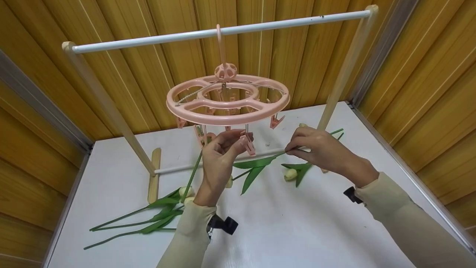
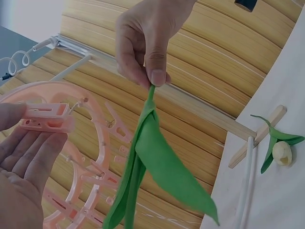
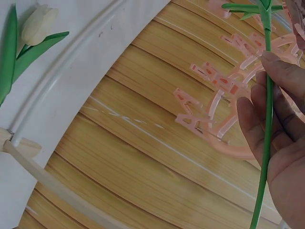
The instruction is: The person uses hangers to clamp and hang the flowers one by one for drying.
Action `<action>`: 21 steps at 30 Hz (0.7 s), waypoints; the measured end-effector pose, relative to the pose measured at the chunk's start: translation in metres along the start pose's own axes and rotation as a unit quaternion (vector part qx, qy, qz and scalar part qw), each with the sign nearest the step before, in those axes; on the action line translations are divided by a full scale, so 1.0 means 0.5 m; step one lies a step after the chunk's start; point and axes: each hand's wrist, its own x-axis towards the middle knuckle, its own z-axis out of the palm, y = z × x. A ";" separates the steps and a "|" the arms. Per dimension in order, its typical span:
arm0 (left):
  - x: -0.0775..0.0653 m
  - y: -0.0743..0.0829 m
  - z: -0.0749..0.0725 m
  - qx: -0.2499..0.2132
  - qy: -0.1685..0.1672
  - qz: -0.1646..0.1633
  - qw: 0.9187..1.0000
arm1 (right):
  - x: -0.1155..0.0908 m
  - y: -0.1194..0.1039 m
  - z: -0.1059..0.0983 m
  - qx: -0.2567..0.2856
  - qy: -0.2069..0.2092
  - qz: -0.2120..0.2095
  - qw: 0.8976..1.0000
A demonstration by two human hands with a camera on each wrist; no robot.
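– How are the fingers set?
– The left hand (image 1: 219, 160) pinches a pink peg (image 1: 248, 144), thumb on one side and the fingers reaching along the other. The right hand (image 1: 323, 150) grips a tulip (image 1: 256, 163) by its stem (image 3: 266, 157) between thumb and fingertips, the gap closed right down to the thin green rod

– And where is that tulip?
– Just below and to the right of the peg, with its leaves between the two hands. The peg hangs under the round pink rack (image 1: 227, 119), which is hooked on the white rail (image 1: 148, 40)

– Are the peg's jaws spread?
– I can't tell; the left wrist view shows the thumb on the peg, but not the bite clearly

– So what makes for a neat job, if the stem is meant for that peg?
– I'd steady the peg so the rack doesn't swing, squeeze its handles fully, and bring the bare stem in close to the right fingertips, keeping the leaves out of the bite. Then ease the squeeze and test the hold before the right fingers let go
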 end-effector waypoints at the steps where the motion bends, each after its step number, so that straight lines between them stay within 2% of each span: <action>1: 0.000 0.000 0.001 0.001 0.000 -0.002 1.000 | 0.003 -0.003 0.000 -0.002 -0.002 0.001 1.000; 15: -0.001 0.001 0.004 0.010 0.005 -0.020 1.000 | 0.047 -0.037 0.010 -0.043 -0.015 -0.006 0.999; 21: -0.004 0.002 0.003 0.011 0.006 -0.020 1.000 | 0.056 -0.043 0.019 -0.035 -0.004 -0.031 0.999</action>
